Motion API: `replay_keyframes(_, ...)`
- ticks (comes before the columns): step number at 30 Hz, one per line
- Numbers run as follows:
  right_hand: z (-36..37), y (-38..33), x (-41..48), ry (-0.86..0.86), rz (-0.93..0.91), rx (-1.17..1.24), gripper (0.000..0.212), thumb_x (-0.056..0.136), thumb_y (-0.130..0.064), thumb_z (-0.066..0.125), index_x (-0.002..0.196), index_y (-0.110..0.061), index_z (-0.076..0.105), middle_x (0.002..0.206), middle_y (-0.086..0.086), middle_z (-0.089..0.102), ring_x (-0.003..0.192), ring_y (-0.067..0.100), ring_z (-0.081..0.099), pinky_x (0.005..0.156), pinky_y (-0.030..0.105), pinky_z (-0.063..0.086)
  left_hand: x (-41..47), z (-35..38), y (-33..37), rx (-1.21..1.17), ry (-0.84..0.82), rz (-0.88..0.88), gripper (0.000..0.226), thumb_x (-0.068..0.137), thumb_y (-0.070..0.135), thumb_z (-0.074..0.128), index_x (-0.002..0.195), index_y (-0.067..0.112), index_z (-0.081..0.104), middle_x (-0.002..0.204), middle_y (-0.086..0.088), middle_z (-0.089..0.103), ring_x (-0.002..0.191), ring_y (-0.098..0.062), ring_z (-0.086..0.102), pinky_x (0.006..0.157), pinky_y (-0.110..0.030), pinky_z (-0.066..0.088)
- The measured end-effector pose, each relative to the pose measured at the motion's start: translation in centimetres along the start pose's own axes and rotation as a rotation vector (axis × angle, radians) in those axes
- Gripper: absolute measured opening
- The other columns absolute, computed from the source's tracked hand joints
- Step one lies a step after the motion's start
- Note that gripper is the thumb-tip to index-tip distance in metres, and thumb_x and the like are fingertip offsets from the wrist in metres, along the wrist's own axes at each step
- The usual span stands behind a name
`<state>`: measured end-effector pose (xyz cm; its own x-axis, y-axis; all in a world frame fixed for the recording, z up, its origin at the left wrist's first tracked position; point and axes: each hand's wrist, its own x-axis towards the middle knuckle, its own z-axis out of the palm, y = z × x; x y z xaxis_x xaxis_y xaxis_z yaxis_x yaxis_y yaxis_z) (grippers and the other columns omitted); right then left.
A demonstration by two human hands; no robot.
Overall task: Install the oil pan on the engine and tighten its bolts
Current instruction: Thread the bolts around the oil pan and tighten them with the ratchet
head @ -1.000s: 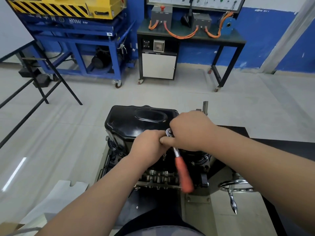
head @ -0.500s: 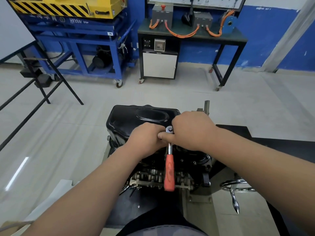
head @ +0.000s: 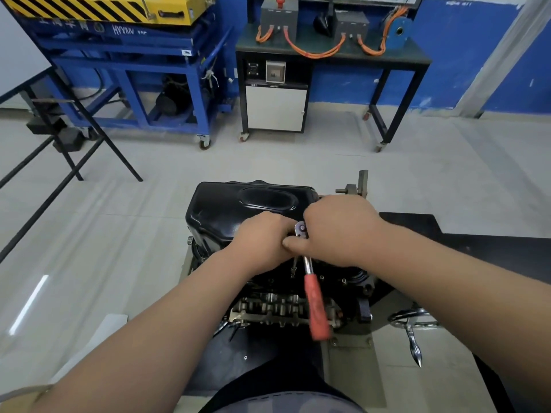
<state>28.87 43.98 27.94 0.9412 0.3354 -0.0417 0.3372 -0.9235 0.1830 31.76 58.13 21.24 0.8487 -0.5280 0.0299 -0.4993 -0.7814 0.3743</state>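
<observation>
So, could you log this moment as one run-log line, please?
oil pan: on engine | ratchet: head at pan edge | right hand: holds head | left hand: beside it, grip hidden

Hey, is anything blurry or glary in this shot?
Head view: the ratchet has its red handle smeared by motion blur; a white glare streak lies on the floor at left; the glossy oil pan carries soft highlights; straight lines bow toward the edges.
</observation>
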Motion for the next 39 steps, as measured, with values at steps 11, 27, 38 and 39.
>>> replay_keyframes(11, -0.3, 0.6, 0.4, -0.006, -0.031, 0.016, 0.049, 0.080, -0.063, 0.042, 0.057, -0.020, 0.043, 0.061, -0.003, 0.045, 0.052, 0.013, 0.040, 0.048, 0.026, 0.026, 0.4, -0.2, -0.3, -0.167, -0.034, -0.036, 0.029, 0.070, 0.049, 0.052, 0.064, 0.021, 0.053, 0.059, 0.004, 0.053, 0.059, -0.016, 0.046, 0.052, -0.029, 0.039)
replay_keyframes(27, -0.2, 0.5, 0.5, 0.004, -0.078, -0.009, 0.032, 0.084, -0.050, 0.048, 0.070, -0.021, 0.048, 0.077, -0.003, 0.053, 0.060, 0.015, 0.046, 0.051, 0.027, 0.029, 0.2, -0.2, -0.1, -0.145, -0.034, -0.036, 0.035, 0.080, 0.044, 0.056, 0.054, 0.024, 0.042, 0.051, 0.004, 0.047, 0.056, -0.016, 0.041, 0.047, -0.027, 0.031)
replay_keyframes(38, -0.3, 0.4, 0.2, 0.011, -0.064, 0.010, 0.043, 0.084, -0.057, 0.044, 0.062, -0.021, 0.041, 0.068, -0.002, 0.047, 0.054, 0.014, 0.041, 0.049, 0.028, 0.028, 0.1, -0.2, -0.2, -0.180, -0.031, -0.017, 0.029, 0.079, 0.039, 0.057, 0.057, 0.023, 0.046, 0.051, 0.005, 0.046, 0.053, -0.014, 0.037, 0.049, -0.027, 0.030)
replay_keyframes(39, -0.3, 0.6, 0.4, 0.006, -0.121, 0.009, 0.035, 0.086, -0.051, 0.045, 0.071, -0.020, 0.049, 0.078, -0.002, 0.052, 0.062, 0.017, 0.048, 0.053, 0.029, 0.032, 0.0, -0.3, -0.3, -0.215, -0.055, -0.007, 0.031, 0.080, 0.041, 0.059, 0.057, 0.024, 0.047, 0.051, 0.005, 0.046, 0.052, -0.013, 0.037, 0.050, -0.028, 0.032)
